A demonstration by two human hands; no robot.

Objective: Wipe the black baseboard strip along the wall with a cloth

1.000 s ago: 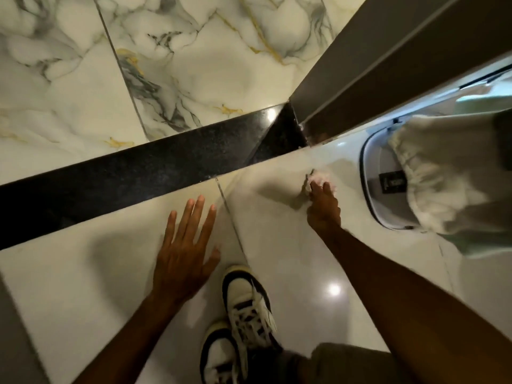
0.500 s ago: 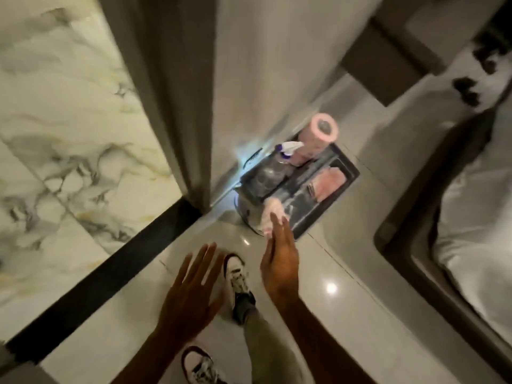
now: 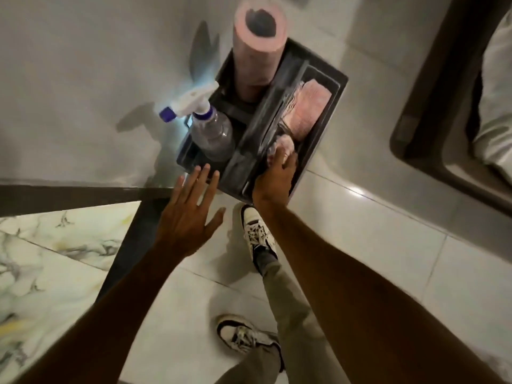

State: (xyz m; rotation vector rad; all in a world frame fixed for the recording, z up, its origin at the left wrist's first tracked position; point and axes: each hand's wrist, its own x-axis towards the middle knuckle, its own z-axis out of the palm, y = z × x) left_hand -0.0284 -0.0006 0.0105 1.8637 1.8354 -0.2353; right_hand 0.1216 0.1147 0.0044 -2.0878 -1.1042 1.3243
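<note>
My right hand (image 3: pixel 277 177) reaches into the right compartment of a dark caddy (image 3: pixel 336 87) and holds a crumpled pale pink cloth (image 3: pixel 282 144) at its fingertips, low inside that compartment. My left hand (image 3: pixel 188 214) hovers with fingers spread and nothing in it, just in front of the caddy's near left corner. The black baseboard strip (image 3: pixel 124 248) runs along the foot of the marble wall (image 3: pixel 41 261) at the lower left, partly behind my left forearm.
In the caddy stand a clear spray bottle (image 3: pixel 210 131) with a white and blue trigger, a pink roll (image 3: pixel 259 42) and a folded pink cloth stack (image 3: pixel 307 106). My shoes (image 3: pixel 257 234) are on the glossy white floor. A dark-framed bed edge (image 3: pixel 432 128) lies at right.
The view swung from the baseboard to the caddy. My right hand carried the cloth away from the floor near the strip into the caddy's right compartment; my left hand followed, still empty.
</note>
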